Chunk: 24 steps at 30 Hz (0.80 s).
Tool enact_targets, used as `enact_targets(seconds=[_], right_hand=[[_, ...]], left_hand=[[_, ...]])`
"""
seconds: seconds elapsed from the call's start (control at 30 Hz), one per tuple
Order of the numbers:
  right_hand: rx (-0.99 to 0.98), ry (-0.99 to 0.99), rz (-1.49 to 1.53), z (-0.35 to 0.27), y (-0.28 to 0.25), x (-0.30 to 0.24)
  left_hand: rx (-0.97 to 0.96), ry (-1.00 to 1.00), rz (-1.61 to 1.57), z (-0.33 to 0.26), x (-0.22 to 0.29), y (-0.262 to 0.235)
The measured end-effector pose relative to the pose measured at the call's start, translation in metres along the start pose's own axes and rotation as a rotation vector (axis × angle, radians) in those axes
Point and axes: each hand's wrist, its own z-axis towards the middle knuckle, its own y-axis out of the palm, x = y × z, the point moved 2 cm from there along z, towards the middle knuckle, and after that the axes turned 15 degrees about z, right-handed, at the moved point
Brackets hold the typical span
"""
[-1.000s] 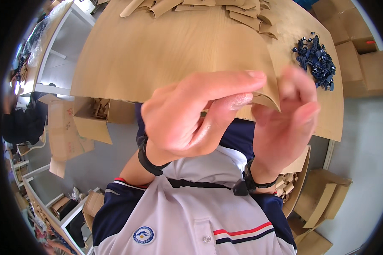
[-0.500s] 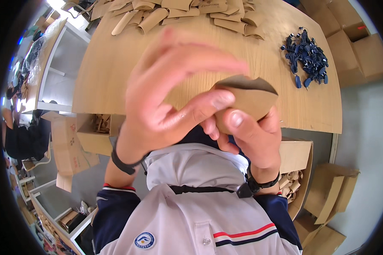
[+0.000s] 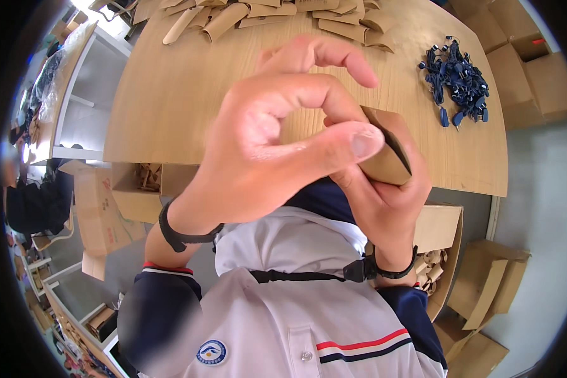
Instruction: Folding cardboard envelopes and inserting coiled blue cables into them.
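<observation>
A small brown cardboard pillow box (image 3: pixel 384 165) is held up in front of me, over the table's near edge. Its curved open end faces up and to the right, showing a dark hollow. My right hand (image 3: pixel 390 201) is closed around the box from below and the right side. My left hand (image 3: pixel 277 132) reaches across to it, thumb and index finger pinched at the box's upper left edge. The other left fingers are raised and curled away from the box. Part of the box is hidden behind the left thumb.
Several flat brown pillow boxes (image 3: pixel 271 14) are piled at the wooden table's (image 3: pixel 176 107) far edge. A tangle of dark blue corded earphones (image 3: pixel 457 82) lies at the right. Cartons of brown pieces stand below the table, left (image 3: pixel 138 195) and right (image 3: pixel 444 233).
The box has been turned, its open end swinging from upward to the right. My left hand has moved right, bringing thumb and index finger onto the box's edge.
</observation>
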Motion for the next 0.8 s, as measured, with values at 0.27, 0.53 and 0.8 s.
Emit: enact_targets(seconds=[0.27, 0.53, 0.8], right_hand=[[-0.399, 0.02, -0.081, -0.004, -0.023, -0.001], [0.048, 0.297, 0.631, -0.017, -0.01, 0.002], [0.004, -0.004, 0.561, -0.017, -0.004, 0.008]], left_hand=[[-0.45, -0.379, -0.712, -0.006, -0.009, 0.044], [0.172, 0.564, 0.674, -0.01, -0.004, 0.032], [0.496, 0.757, 0.637, -0.009, -0.005, 0.053]])
